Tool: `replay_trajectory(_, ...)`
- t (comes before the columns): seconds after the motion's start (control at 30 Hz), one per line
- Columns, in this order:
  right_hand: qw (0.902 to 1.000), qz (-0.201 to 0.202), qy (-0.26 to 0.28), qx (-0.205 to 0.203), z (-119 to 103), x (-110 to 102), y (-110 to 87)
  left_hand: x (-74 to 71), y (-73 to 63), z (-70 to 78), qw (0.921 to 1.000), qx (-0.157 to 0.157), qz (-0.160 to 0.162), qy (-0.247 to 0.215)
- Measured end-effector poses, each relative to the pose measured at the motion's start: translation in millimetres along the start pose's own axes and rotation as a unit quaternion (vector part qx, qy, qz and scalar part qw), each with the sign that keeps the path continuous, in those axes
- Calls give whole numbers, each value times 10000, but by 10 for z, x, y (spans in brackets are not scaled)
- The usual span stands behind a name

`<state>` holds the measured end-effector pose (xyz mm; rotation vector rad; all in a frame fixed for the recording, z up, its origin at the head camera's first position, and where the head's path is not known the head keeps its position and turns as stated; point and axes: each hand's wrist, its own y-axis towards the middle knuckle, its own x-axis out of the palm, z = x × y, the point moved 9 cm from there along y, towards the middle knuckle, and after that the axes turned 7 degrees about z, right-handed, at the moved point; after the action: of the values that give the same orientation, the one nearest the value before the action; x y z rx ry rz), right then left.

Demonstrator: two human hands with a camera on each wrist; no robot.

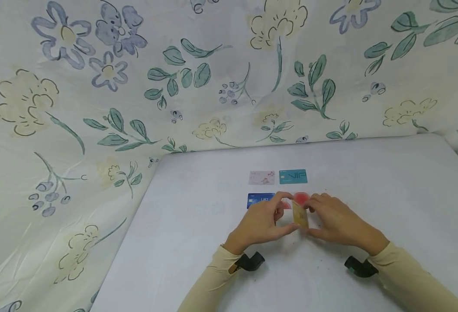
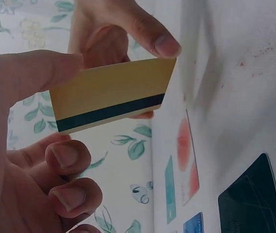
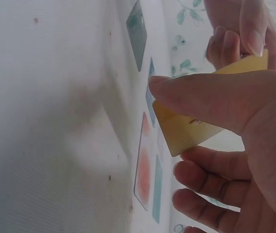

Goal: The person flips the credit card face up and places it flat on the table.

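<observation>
A gold card [image 1: 300,215] is tilted up off the table between both hands. My left hand [image 1: 263,220] holds its left side between thumb and index finger, the other fingers curled below. My right hand [image 1: 335,218] grips its right side with thumb and fingers. In the left wrist view the gold card [image 2: 113,94] shows a dark stripe along its length. Small dark print marks the face of the card [image 3: 186,127] in the right wrist view. Just behind the hands lies a white card with red circles [image 1: 301,198], partly hidden by them.
On the white table [image 1: 190,229] a blue card [image 1: 254,198] lies left of the red-circled one. Behind are a pale pink card [image 1: 262,177] and a teal card [image 1: 293,176]. A dark green card [image 2: 251,201] shows in the left wrist view. Flowered cloth [image 1: 213,104] rises behind.
</observation>
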<state>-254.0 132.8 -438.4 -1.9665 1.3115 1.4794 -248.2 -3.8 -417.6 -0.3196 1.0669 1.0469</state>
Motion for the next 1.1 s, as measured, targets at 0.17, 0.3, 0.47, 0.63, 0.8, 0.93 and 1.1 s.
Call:
replay_trajectory(0.17,10000,52,-44,-70,7,-29,5,-20,-3,-15,10000,23,-23,51)
replay_trajectory(0.3,9999,27,-101,-49,27,-30,0,-18,-6,-52,9999,-70,-115,75)
replay_trajectory(0.47,9999,-43,-115,-26,34,-42,-2,-17,-16,-107,9992,-208,-267,194)
replay_trajectory(0.63,9998,-81,-151,-33,43,-45,1,-4,-24,-155,9980,-280,-415,385)
replay_trajectory(0.8,9998,-61,-207,-35,55,-40,-3,7,-26,-184,9969,-323,-510,503)
replay_trajectory(0.93,9997,-101,-208,21,71,-25,-9,7,-28,-189,9959,-331,-589,601)
replay_trajectory(1.1,9996,-164,-210,35,80,-21,-18,18,-40,-203,9940,-356,-726,741)
